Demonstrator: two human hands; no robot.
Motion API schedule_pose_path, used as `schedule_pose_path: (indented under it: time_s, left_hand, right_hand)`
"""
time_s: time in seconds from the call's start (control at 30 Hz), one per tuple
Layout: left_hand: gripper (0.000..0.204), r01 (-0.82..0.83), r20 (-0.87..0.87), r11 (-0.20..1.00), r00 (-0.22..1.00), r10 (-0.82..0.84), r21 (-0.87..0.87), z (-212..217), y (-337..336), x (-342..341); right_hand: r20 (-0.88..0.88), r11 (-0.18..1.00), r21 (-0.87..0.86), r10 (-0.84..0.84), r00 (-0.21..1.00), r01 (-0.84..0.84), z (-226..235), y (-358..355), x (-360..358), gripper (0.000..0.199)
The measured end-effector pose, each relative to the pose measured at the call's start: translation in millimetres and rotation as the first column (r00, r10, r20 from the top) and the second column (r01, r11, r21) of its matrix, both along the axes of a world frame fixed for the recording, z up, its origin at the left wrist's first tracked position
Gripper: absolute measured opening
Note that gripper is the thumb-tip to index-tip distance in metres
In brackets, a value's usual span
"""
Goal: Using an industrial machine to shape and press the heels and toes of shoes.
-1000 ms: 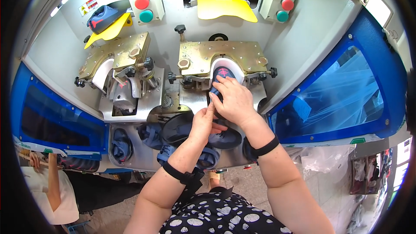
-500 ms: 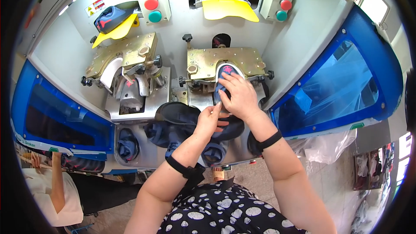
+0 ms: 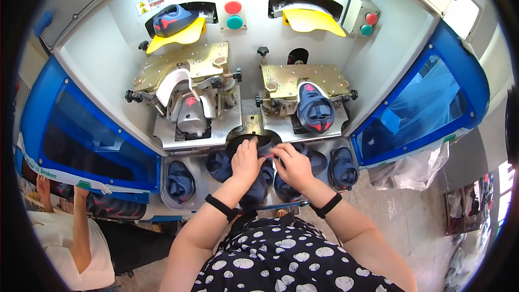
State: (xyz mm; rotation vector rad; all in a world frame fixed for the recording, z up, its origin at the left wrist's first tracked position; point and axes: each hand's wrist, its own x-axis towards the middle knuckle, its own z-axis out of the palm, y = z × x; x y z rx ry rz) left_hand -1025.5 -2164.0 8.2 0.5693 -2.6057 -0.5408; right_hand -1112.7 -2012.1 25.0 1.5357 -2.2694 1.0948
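Between my hands, above the tray's back edge, is a dark blue shoe upper (image 3: 265, 145). My left hand (image 3: 246, 162) is closed on its left side. The fingers of my right hand (image 3: 293, 167) pinch its right edge, near a bit of red. On the right-hand mould, a blue shoe upper (image 3: 316, 109) with a red mark and red heel sits under a brass-coloured clamp plate (image 3: 281, 75), apart from both hands. The left-hand metal mould (image 3: 192, 119) is bare, below its own clamp plate (image 3: 167, 78).
Several blue shoe uppers (image 3: 180, 181) lie in the metal tray (image 3: 189, 204) before me. Another upper (image 3: 174, 20) rests on the left yellow flap (image 3: 181, 37). Blue-framed doors (image 3: 427, 108) flank the machine. A button box (image 3: 359, 17) is at right. Another person's arm (image 3: 80, 232) shows lower left.
Both hands have left the upper on the right-hand mould and come down toward the tray, where they now hold another upper. The view has shifted, so the machine appears further right.
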Motion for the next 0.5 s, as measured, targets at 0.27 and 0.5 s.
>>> schedule_pose_path:
  time_s: [0.27, 0.5]
  left_hand:
    - [0.031, 0.227, -0.232, 0.967, 0.940, -0.249, -0.117, 50, 5, 38]
    - [0.030, 0.194, -0.335, 0.546, 0.927, 0.171, 0.815, 76, -7, 58]
  right_hand:
    - [0.036, 0.945, 0.323, 0.042, 0.998, -0.051, 21, -9, 6, 0.053]
    - [0.876, 0.870, -0.483, 0.481, 0.043, 0.098, 77, 49, 12, 0.048]
